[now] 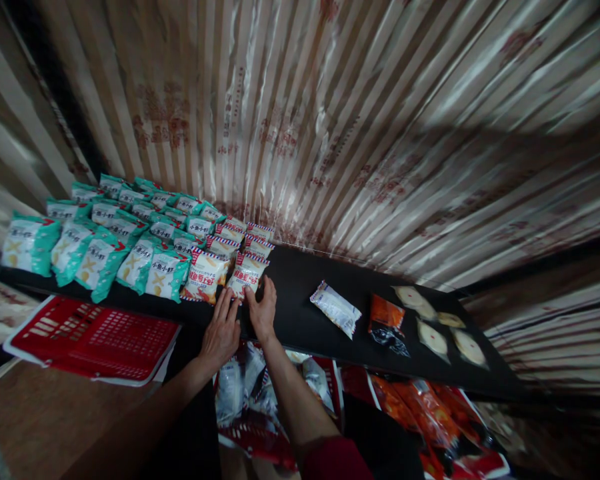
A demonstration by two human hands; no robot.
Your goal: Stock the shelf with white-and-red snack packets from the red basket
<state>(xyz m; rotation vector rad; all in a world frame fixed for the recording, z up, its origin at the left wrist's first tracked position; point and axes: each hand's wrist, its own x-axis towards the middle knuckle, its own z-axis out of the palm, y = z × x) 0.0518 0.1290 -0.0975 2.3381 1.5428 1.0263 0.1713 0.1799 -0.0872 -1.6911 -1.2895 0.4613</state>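
Note:
A white snack bag (249, 272) with red lettering and a striped top edge stands upright at the front of the black shelf (290, 293). My right hand (263, 310) grips its lower right side, thumb on the front and fingers along the edge. My left hand (223, 332) lies with fingers stretched out at the bottom edge between this bag and a matching bag (206, 275) to its left. More bags of the same kind stand in rows behind. Left of them, several teal-and-white snack bags (165, 272) are lined up in rows.
On the shelf's right lie a silver-white packet (336, 308), an orange-and-black packet (387, 323) and several pale flat packets (433, 339). Below are a red basket (100, 340) at left, a basket of silver bags (230, 393) and orange packets (425, 413). Printed wrinkled sheeting (300, 120) hangs behind.

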